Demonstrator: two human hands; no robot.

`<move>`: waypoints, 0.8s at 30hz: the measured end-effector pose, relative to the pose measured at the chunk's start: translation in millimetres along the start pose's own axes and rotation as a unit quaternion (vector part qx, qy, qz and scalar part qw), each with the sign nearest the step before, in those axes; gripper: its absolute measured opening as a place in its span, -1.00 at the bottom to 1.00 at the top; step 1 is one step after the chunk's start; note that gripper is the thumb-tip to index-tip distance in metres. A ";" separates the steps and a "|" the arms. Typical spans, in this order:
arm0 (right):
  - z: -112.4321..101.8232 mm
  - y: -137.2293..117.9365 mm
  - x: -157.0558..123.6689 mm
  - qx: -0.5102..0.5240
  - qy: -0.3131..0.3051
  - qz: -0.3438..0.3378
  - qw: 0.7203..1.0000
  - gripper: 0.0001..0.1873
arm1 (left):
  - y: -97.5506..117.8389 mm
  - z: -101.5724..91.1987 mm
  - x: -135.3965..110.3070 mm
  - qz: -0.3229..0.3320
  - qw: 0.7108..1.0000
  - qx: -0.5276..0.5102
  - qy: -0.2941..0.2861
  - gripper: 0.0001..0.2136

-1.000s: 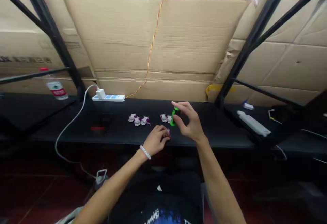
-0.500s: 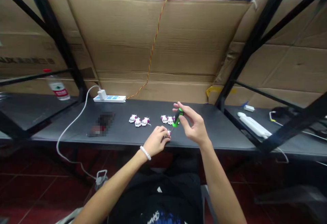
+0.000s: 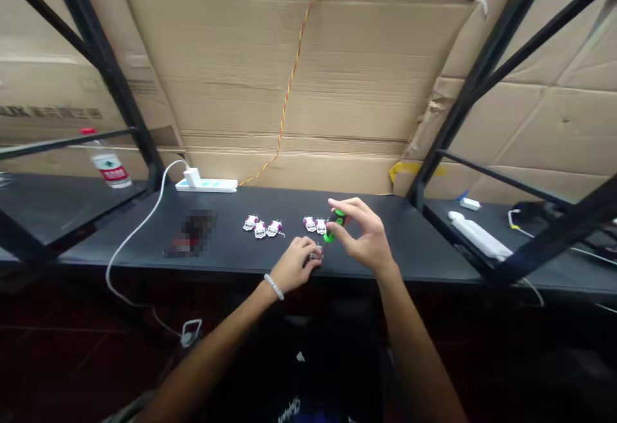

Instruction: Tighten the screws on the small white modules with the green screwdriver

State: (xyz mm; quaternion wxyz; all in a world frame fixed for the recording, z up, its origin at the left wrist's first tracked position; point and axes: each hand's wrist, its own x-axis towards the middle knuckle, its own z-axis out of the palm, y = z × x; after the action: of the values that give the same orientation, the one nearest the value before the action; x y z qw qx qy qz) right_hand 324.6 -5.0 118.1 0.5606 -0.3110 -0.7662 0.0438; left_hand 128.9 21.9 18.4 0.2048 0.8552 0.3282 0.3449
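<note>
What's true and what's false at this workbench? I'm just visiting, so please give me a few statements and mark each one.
The right hand pinches a green-and-black screwdriver in its fingertips. True.

A white beaded bracelet is on the right wrist. False: it is on the left wrist.

The left hand closes around a small white-and-magenta part. True.

A white power strip lies on the floor. False: it lies on the black bench.
</note>
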 end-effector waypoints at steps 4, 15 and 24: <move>0.7 1.2 0.6 -0.017 -0.008 0.009 1.000 -0.57 | -0.8 -0.6 0.8 -0.007 1.000 -0.010 -0.003 -0.94; -3.4 -0.3 3.5 0.003 -0.043 0.037 0.998 -0.51 | -2.0 -0.7 1.3 0.007 1.000 -0.011 -0.002 -0.92; -0.7 0.1 4.5 -0.024 -0.020 0.024 0.999 -0.57 | -4.3 -2.2 2.5 0.006 1.000 -0.013 -0.009 -0.94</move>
State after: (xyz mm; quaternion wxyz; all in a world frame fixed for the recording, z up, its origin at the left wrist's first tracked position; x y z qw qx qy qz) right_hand 324.5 -2.7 122.0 0.5367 -0.3415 -0.7703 0.0451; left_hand 126.9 26.9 18.5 0.2165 0.8577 0.3165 0.3425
